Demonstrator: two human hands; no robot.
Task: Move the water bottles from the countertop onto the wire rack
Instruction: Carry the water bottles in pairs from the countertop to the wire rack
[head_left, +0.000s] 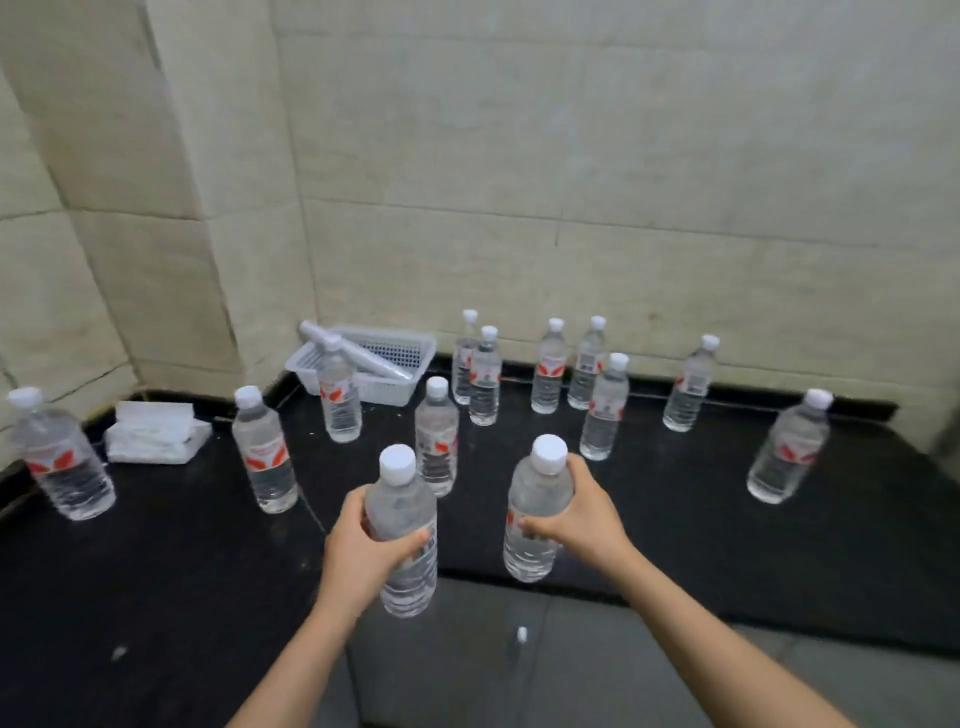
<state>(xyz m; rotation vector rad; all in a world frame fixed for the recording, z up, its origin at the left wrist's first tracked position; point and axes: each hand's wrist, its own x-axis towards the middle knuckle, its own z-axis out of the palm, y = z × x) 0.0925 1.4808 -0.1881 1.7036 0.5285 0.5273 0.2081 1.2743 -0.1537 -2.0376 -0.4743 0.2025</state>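
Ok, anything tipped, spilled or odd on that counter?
Nothing spilled; the standing water bottles are all upright. Only a pale tube-like item lies slanted across the white basket, back left; what it is I cannot tell.

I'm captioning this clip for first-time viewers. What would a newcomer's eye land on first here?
Two bare hands up front: the left hand holds one clear water bottle, the right hand holds a second bottle. Behind them, many more white-capped bottles stand scattered over the black countertop, and a white basket sits at the back wall.
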